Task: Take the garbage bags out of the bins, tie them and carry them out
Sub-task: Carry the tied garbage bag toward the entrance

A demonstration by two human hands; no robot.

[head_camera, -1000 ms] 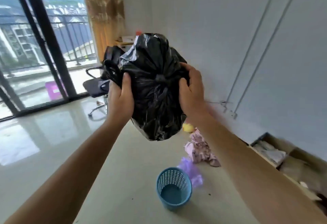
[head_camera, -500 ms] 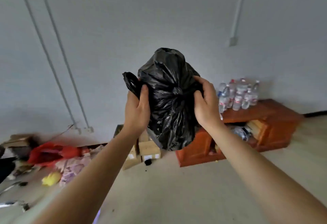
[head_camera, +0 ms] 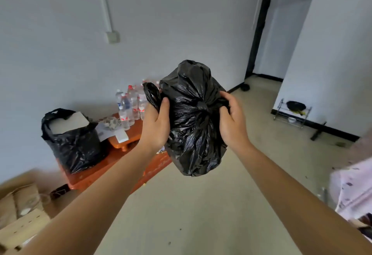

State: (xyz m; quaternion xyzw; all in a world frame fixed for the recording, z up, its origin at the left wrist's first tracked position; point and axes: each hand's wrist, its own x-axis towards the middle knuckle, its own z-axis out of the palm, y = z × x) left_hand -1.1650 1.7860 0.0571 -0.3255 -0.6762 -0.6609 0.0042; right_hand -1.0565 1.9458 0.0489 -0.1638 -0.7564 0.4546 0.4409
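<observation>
A full black garbage bag (head_camera: 193, 125) hangs in the air in front of me, its neck gathered into a knot facing me. My left hand (head_camera: 156, 125) grips one loose bag handle on its left side. My right hand (head_camera: 231, 117) pinches the other end of the knot on the right. A second black garbage bag (head_camera: 74, 146), open at the top with a pale block showing inside, stands on the low orange-brown table (head_camera: 112, 164) at the left.
Several water bottles (head_camera: 130, 103) and papers sit on the table against the white wall. Cardboard boxes (head_camera: 20, 212) lie at lower left. A doorway (head_camera: 265, 39) opens at the back right, with a small metal rack (head_camera: 291, 113) beside the wall. Pink fabric (head_camera: 356, 186) is at the right edge.
My view has swung to the right across the room, from the balcony door and blue basket to the table and doorway. Both hands have kept hold of the tied bag throughout.
</observation>
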